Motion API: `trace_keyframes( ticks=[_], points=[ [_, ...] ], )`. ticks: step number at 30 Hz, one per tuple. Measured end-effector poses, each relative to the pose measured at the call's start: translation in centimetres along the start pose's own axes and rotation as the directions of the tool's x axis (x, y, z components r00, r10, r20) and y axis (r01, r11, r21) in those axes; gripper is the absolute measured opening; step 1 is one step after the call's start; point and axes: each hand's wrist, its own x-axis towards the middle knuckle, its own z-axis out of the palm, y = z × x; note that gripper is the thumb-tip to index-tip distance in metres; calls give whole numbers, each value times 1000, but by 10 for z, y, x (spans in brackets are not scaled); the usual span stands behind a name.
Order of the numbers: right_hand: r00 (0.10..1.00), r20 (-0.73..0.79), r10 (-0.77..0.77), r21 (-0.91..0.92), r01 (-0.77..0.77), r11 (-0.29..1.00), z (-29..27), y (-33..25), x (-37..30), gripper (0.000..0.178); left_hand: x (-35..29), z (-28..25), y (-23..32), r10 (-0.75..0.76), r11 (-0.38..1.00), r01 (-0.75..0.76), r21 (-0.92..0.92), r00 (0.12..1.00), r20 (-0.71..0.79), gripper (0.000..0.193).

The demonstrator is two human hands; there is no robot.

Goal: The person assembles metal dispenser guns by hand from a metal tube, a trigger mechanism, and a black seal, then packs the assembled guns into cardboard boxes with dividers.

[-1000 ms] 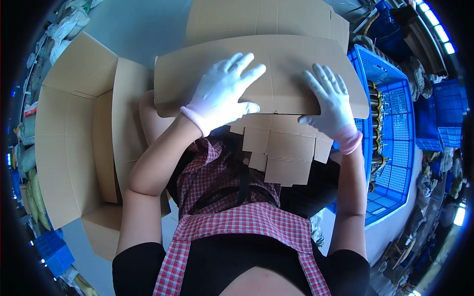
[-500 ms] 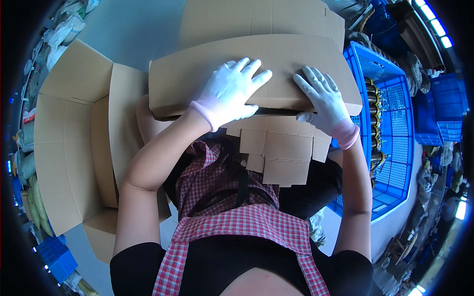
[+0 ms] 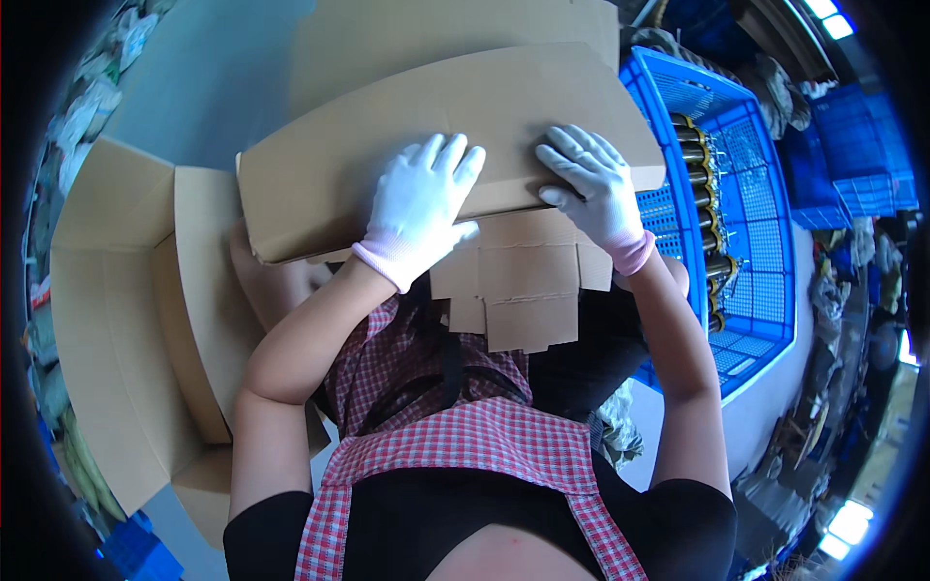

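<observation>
Both of my hands wear white gloves with pink cuffs and lie on a folded sheet of brown cardboard [image 3: 523, 92] across my lap. My left hand [image 3: 417, 208] presses near the middle of its near edge, fingers spread. My right hand [image 3: 591, 184] rests toward its right end, fingers stretched over the surface. Below the sheet's near edge hangs a cut cardboard piece with flaps [image 3: 528, 281], partly over my checked apron [image 3: 475, 436]. What lies under the folded sheet is hidden.
An open cardboard box [image 3: 116, 310] stands at my left. To the right is a blue plastic crate [image 3: 765, 232] holding a row of dark cylindrical parts [image 3: 702, 184]. Another cardboard panel [image 3: 387, 34] lies beyond the sheet. Blue bins [image 3: 857, 155] stand farther right.
The view has shifted, so the scene sits further left. The folded cardboard's near edge has come down flatter, closing the dark gap beneath it; my hands stay on top.
</observation>
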Motion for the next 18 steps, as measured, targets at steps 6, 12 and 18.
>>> trace_keyframes(
  ticks=[6,12,18],
  points=[
    [864,-37,502,26,-501,865,-40,58,-51,70,3,9,1,25,1000,-28,-15,990,-136,67],
    [846,-190,498,194,-465,864,-20,33,-80,41,-6,17,-17,56,998,-61,-28,985,-165,61],
    [918,-140,371,92,-361,928,-23,-10,-103,40,-24,20,-43,171,985,-174,5,964,-205,59]
  ],
)
